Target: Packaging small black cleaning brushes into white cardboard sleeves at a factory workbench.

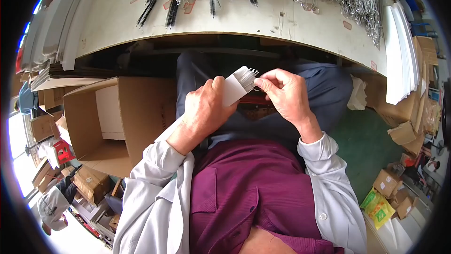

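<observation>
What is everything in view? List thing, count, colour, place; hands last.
Narrow box: one, white, centre
Thin pieces: several, pale, box end
Workbench: one, pale, top
Brushes: several, black, workbench
Looped wires: many, silver, workbench
Flat stacks: two, white, workbench ends
Open carton: one, brown, left
Other cartons: several, brown, both sides
Bag: one, yellow, lower right
Co-worker: at least one, pale top, lower left
Shirt: one, maroon, lower centre
Trousers: one pair, navy, centre
Left hand: one, bare, around box
Right hand: one, bare, at pieces

No readable text, small red-edged labels (347, 25) on white table (310, 26) illegible, yellow-green bag's (378, 208) print unclear
</observation>
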Available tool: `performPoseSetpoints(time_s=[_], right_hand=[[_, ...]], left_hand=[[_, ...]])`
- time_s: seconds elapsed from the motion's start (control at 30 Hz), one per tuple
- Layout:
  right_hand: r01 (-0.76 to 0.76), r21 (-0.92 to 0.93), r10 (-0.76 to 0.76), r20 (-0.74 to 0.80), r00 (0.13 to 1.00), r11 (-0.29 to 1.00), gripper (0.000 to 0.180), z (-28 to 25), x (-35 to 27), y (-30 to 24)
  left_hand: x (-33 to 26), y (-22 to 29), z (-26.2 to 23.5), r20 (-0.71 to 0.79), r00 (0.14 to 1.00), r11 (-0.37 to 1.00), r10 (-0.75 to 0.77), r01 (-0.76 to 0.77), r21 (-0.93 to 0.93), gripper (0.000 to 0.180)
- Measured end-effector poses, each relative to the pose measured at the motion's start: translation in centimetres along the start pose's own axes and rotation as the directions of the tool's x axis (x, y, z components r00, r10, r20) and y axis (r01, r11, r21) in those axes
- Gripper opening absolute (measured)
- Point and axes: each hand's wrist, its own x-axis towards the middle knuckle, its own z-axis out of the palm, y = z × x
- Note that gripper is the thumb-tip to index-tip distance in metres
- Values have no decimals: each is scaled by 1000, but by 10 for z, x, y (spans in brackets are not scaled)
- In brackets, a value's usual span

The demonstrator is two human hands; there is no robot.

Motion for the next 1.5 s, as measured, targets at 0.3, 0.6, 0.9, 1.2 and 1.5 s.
performPoseSetpoints(time_s=[0.3, 0.6, 0.9, 1.2, 1.5], right_hand=[[-349, 282, 310, 176, 934, 894, 16, -1, 8, -12], [-228, 323, 234, 20, 972, 919, 7, 26, 0, 21], [162, 27, -152, -225, 962, 986, 19, 40, -7, 10], [253, 83, -256, 30, 966, 964, 27, 44, -19, 16], [184, 30, -186, 214, 959, 982, 33, 36, -20, 11]], left_hand=[[-4, -1, 10, -53, 996, 998, 68, -68, 2, 44], [-10, -4, 15, -95, 993, 997, 72, -75, -34, 39], [-6, -1, 13, -58, 998, 989, 5, -14, -146, 47], [-9, -3, 16, -112, 993, 978, 48, -69, -195, 43], [-11, -10, 23, -71, 997, 965, 22, -40, -259, 52]])
